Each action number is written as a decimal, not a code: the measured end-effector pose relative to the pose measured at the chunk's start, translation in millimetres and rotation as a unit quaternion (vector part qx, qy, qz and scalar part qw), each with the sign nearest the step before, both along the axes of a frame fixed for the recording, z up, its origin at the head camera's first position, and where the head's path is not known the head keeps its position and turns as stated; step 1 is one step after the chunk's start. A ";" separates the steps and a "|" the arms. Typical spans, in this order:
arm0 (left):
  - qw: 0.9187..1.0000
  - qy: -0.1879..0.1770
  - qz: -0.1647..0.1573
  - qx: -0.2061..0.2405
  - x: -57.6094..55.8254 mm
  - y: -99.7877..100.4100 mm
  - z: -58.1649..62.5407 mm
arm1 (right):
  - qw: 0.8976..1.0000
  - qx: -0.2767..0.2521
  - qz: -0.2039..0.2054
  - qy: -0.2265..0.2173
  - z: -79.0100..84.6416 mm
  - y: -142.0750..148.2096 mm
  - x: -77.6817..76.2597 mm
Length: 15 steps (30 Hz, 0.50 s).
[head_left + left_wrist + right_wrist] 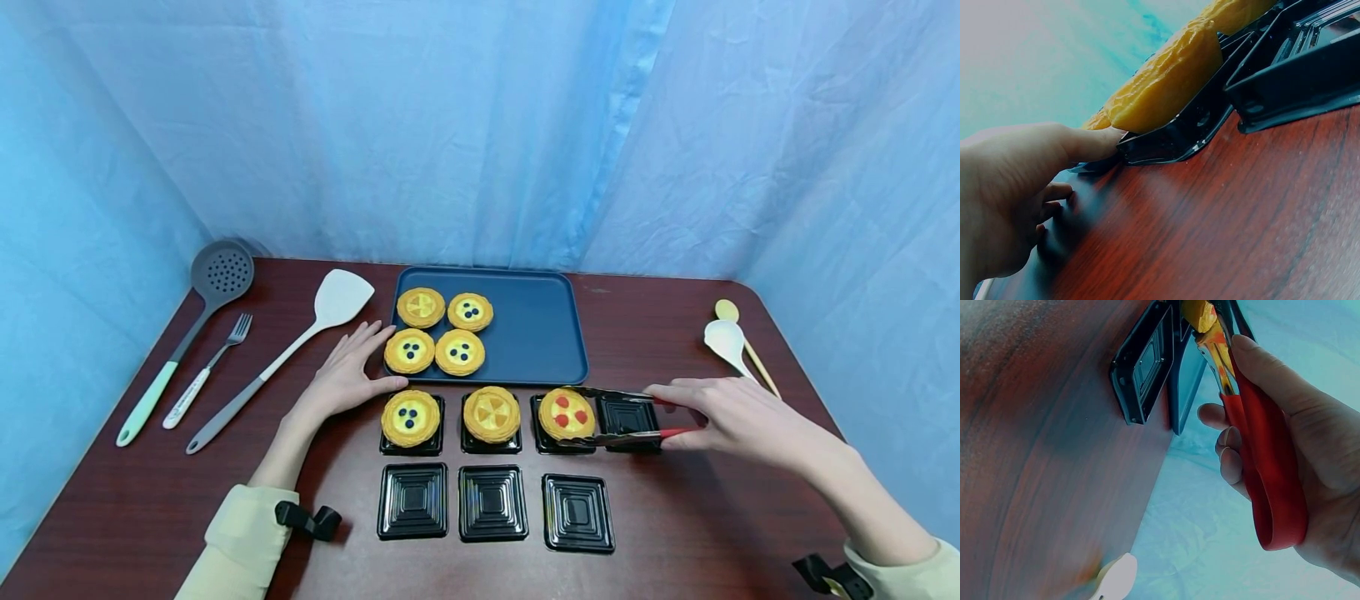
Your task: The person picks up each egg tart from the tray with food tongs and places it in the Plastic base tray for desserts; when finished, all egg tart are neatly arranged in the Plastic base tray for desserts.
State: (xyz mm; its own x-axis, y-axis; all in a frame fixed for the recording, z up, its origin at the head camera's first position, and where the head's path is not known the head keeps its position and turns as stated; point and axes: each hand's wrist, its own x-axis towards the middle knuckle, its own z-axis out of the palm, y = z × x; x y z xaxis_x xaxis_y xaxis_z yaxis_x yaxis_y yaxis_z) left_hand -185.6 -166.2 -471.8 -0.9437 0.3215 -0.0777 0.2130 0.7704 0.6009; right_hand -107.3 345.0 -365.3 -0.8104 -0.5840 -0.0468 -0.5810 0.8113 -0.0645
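Lower right of frame, right hand [735, 417] clamped on tongs [1272, 462], their long axis running left to red-dotted tart [567, 413]; left hand [347, 377], fingers apart, farther off.

In the right wrist view, the top edge cuts off the tips of the tongs [1275, 469] at 1 o'clock, and part of the red-spotted tart [567, 414] there is hidden too. The bottom edge cuts the white spoon [1118, 578] at 7 o'clock. In the head view, the right hand [738, 418], at 4 o'clock, hides the back end of the tongs. The writing on the fork [187, 397], at 9 o'clock, is too small to read. The bottom edge cuts the left sleeve [238, 533] at 7 o'clock. In the left wrist view, the left edge cuts the left hand [1029, 187] at 9 o'clock, and the right edge cuts a black tray [1294, 87] at 2 o'clock.
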 end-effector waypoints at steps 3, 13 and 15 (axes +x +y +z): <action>1.000 0.000 -0.001 0.002 0.2 -0.1 0.1 | 1.000 0.000 -0.001 0.000 0.1 0.0 -0.1; 1.000 0.002 -0.002 0.002 0.6 0.2 -0.7 | 1.000 -0.001 0.003 -0.002 1.9 -0.1 0.0; 1.000 0.002 -0.001 0.003 0.6 0.2 -0.3 | 1.000 0.001 0.002 -0.003 2.7 0.1 0.2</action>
State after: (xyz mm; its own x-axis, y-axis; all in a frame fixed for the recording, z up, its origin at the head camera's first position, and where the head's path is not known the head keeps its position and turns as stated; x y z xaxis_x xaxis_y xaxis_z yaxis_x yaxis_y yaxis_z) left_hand -185.0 -166.0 -472.1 -0.9432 0.3240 -0.0730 0.2165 0.7666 0.6045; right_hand -107.1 345.1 -362.5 -0.8083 -0.5864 -0.0528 -0.5831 0.8097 -0.0663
